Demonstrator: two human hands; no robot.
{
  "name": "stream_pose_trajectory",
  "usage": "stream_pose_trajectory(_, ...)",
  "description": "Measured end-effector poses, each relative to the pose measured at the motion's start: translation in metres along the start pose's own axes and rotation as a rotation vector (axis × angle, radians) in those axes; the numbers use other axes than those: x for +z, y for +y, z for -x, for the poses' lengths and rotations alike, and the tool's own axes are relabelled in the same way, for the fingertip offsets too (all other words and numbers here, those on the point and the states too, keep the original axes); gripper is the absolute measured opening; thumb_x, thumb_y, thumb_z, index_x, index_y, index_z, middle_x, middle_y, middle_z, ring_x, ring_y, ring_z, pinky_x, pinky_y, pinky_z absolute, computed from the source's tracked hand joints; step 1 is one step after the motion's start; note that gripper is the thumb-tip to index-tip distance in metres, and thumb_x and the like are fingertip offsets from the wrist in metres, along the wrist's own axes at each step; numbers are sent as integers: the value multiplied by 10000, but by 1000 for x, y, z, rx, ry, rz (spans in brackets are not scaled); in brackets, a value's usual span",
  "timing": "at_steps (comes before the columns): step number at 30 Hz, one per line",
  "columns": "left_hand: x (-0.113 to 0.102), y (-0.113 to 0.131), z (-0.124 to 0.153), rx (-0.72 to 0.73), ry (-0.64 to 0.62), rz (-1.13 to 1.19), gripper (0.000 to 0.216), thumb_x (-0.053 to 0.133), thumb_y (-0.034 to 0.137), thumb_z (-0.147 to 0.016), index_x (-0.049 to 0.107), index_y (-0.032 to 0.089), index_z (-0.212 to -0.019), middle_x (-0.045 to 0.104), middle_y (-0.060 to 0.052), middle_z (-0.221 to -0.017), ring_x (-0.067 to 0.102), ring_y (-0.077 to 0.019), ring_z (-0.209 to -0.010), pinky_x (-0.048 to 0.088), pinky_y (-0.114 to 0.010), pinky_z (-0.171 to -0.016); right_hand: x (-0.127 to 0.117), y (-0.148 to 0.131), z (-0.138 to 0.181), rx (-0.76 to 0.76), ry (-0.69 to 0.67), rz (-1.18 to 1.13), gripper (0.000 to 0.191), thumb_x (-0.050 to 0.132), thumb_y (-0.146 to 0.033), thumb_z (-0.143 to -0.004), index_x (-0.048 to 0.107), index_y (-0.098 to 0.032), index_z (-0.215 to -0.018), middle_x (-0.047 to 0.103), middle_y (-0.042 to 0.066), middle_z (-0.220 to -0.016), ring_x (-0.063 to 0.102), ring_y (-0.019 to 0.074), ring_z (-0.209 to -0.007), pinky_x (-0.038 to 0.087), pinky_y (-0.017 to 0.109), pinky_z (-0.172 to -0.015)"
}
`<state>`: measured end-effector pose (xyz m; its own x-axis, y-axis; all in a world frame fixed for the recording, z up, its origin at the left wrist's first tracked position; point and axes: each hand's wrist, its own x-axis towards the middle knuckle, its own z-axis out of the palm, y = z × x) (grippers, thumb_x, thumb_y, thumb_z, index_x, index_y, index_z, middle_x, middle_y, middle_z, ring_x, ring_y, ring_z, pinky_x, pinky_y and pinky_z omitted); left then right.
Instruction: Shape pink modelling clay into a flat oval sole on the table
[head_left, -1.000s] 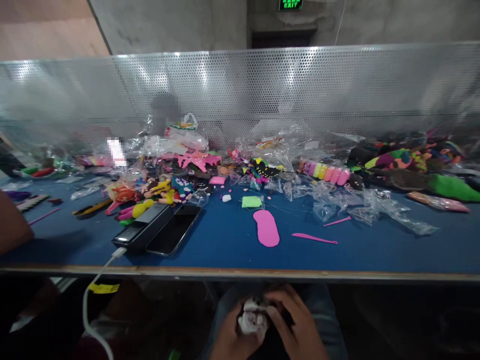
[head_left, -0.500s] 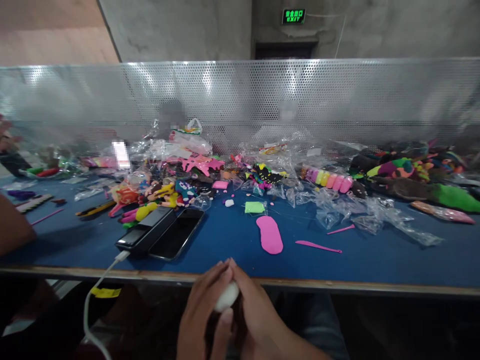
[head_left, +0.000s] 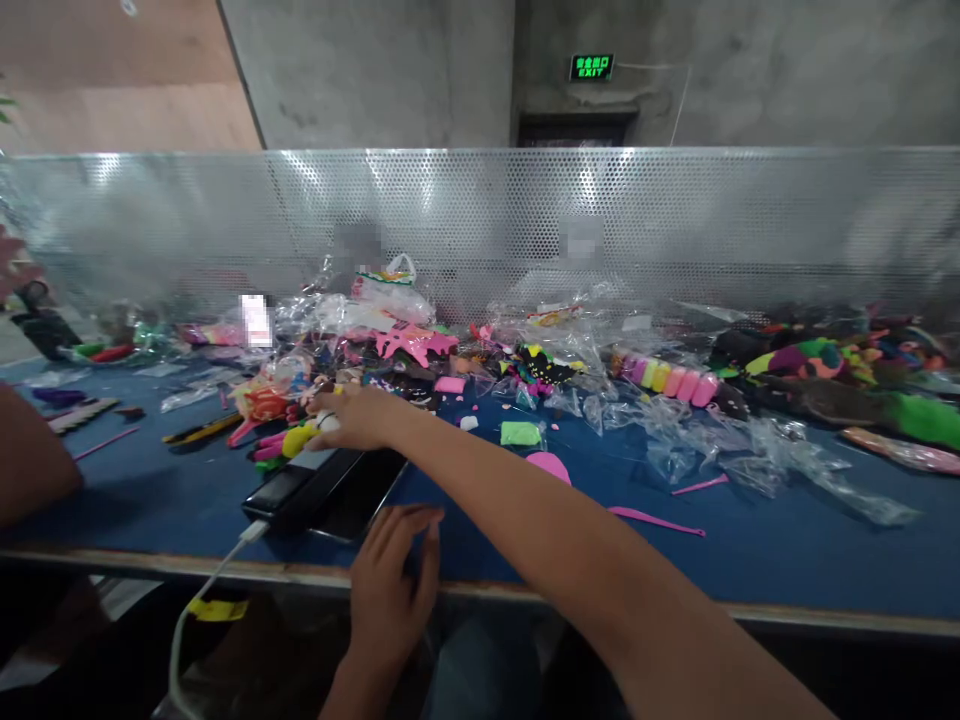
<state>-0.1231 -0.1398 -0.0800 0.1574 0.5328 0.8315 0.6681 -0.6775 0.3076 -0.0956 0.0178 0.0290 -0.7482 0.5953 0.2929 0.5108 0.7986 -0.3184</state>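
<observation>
My right hand (head_left: 356, 415) stretches across to the left over the table, its fingers closed around a white clay ball (head_left: 325, 422) that shows only in part. It hangs just above the dark power bank (head_left: 289, 490) and close to the yellow and pink clay figure (head_left: 292, 438). At the table's front edge, my left hand (head_left: 394, 570) has loosely curled fingers, a gap to the thumb and nothing visible in it. A black phone (head_left: 367, 495) lies between the hands. My right forearm partly covers a flat pink clay piece (head_left: 550, 466).
Pink modelling tools (head_left: 660, 522) lie to the right. Behind are a green clay block (head_left: 520, 433), clear plastic wrappers (head_left: 675, 440) and several clay models along a perforated metal screen (head_left: 480, 210). A white cable (head_left: 180, 620) hangs over the front edge. Another person's arm (head_left: 34, 460) rests at left.
My hands have parted from around the white clay ball. The right hand has reached forward and left with it; the left has moved slightly left near the edge. The view has tilted up slightly.
</observation>
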Motion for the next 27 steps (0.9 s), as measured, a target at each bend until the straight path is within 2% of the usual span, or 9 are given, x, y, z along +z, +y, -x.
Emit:
stream_pose_trajectory(2,2,0,0,2,-16,-16,149,505,82,-875,581,195,-934,646,-26,-871,594,-155,-859,468,-272,-776,13,6,-12,-102,-74,64,510,699,-513,-761,579,-194,-1139,542,139,-1291,497,306,-1238,363,453,-1060)
stream_pose_trajectory(4,1,1,1,-9,-27,-24,148,497,82,-875,581,197,-916,648,-20,-848,594,-153,-831,468,-269,-759,23,10,-18,-142,-80,73,509,667,-512,-790,572,-192,-1174,537,137,-1322,478,294,-1266,328,438,-1089)
stream_pose_trajectory(10,3,2,-2,-18,-44,-70,117,489,101,-862,559,194,-856,641,-19,-807,596,-162,-769,471,-268,-685,33,7,-19,-132,-15,82,535,655,-503,-802,550,-201,-1232,547,120,-1332,441,296,-1301,292,465,-1105)
stream_pose_trajectory(13,4,2,-2,2,-18,-103,108,491,103,-845,551,192,-847,637,-27,-810,597,-172,-775,472,-269,-667,32,1,-20,-125,-43,67,589,657,-518,-795,537,-179,-1261,546,142,-1331,456,301,-1290,315,454,-1092)
stream_pose_trajectory(15,3,1,-1,-5,-18,-71,113,498,99,-854,558,195,-861,639,-23,-821,597,-162,-789,474,-262,-690,26,1,-19,-136,-31,51,573,648,-518,-805,537,-193,-1264,549,133,-1335,465,298,-1280,320,466,-1086)
stream_pose_trajectory(19,-2,3,-2,-46,-18,61,164,509,89,-881,590,215,-947,644,-8,-856,592,-134,-823,471,-247,-734,-2,11,-6,-158,189,9,278,485,-345,-957,582,-224,-1187,606,69,-1270,514,210,-1209,355,397,-1047)
stream_pose_trajectory(21,-5,9,-3,-58,27,112,173,513,83,-881,598,216,-951,645,-12,-861,594,-131,-828,471,-250,-737,-20,19,6,-93,222,2,283,403,-322,-993,607,-185,-1133,653,79,-1154,574,189,-1092,405,346,-963)
stream_pose_trajectory(23,-10,22,-4,-59,61,192,179,508,80,-877,604,213,-948,640,-21,-845,600,-136,-819,477,-258,-714,-33,27,18,4,222,32,335,422,-389,-980,624,-147,-1095,665,103,-1051,590,203,-1017,427,338,-895)
stream_pose_trajectory(27,-33,57,7,-80,50,400,123,496,198,-903,610,243,-897,603,-16,-711,602,-169,-729,508,-305,-628,-35,33,34,107,189,61,414,469,-483,-939,637,-134,-1084,648,128,-1041,581,220,-1014,425,343,-885)
